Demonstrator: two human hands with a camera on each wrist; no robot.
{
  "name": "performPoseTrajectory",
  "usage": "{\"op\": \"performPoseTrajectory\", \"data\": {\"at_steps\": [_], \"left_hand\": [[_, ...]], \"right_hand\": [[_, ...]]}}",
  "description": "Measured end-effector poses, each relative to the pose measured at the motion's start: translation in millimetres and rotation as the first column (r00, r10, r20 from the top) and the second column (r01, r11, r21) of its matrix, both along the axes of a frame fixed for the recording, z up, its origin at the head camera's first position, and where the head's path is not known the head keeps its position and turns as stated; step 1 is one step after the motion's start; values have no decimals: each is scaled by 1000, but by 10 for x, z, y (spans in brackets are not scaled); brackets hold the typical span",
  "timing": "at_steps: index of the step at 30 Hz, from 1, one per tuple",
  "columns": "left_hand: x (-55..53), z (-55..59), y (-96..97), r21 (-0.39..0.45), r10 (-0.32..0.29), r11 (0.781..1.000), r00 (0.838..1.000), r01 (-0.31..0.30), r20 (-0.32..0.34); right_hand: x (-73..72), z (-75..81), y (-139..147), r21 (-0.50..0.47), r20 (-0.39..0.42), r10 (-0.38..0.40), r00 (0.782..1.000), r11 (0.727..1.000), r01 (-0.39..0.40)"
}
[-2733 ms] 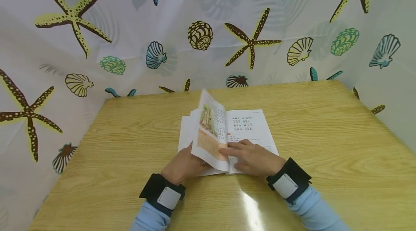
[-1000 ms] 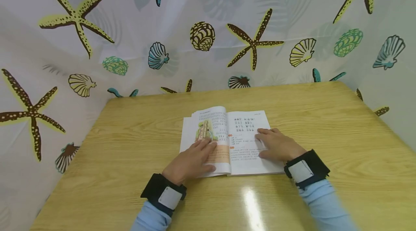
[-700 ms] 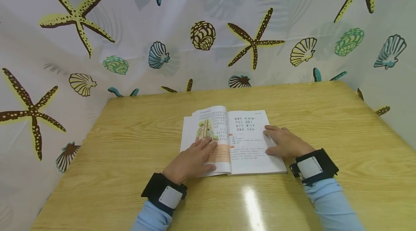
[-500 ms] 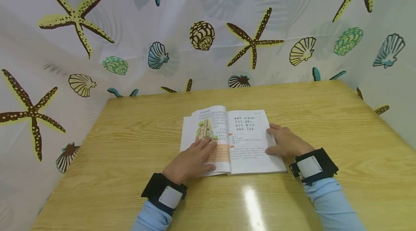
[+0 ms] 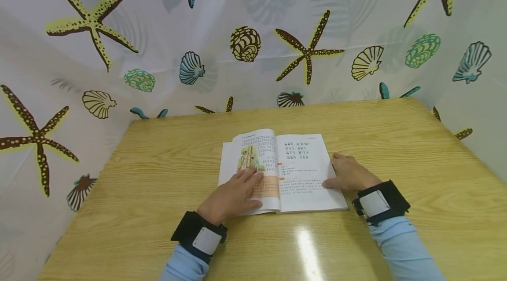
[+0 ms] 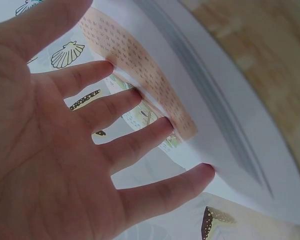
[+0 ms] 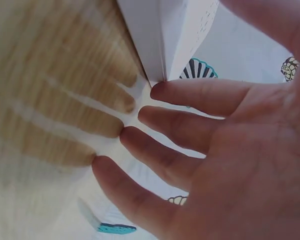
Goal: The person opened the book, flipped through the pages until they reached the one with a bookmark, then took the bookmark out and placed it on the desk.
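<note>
An open book lies on the wooden table, its left page showing a coloured picture and an orange text panel. My left hand rests on that left page with fingers spread and straight. In the left wrist view, its fingertips touch the paper near the orange panel. At the book's right edge is my right hand, its thumb over the right page. The right wrist view shows its straight fingertips on the tabletop, the index fingertip right at the book's side.
The wooden table extends around the book on all sides. Behind it hangs a pale cloth printed with starfish and shells. Both wrists wear black bands over light blue sleeves.
The lifted leaf now lies flat on the left, with my left hand on top of it. My right hand has slid from near the spine to the book's right edge.
</note>
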State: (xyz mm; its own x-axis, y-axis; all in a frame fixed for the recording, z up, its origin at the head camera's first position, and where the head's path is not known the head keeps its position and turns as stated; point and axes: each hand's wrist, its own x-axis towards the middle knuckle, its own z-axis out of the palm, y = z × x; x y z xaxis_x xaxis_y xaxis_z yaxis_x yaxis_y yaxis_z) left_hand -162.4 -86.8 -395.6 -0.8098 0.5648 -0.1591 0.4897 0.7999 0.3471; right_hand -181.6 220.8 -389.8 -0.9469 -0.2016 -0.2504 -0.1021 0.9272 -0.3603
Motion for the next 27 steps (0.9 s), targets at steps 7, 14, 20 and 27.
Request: {"op": "performPoseTrajectory", "data": {"at_steps": [7,14,20,27], "left_hand": [[11,9,3,-6,10,1000,1000,-10,6],[16,12,1,-11,4,1000,1000,-4,-3],[16,16,1,-12,-8,1000,1000,8,-11],[18,30,3,-11,-18,1000,1000,18,-16]], "right_hand": [[40,42,-73,50,-18,1,1000,999,0],[52,73,-104,-8,-248,-28,968,1000,26],[27,54,-78,-110,-398,-33,917,994,-12],[55,93,-107,-337,-359,66,931,921,-195]]}}
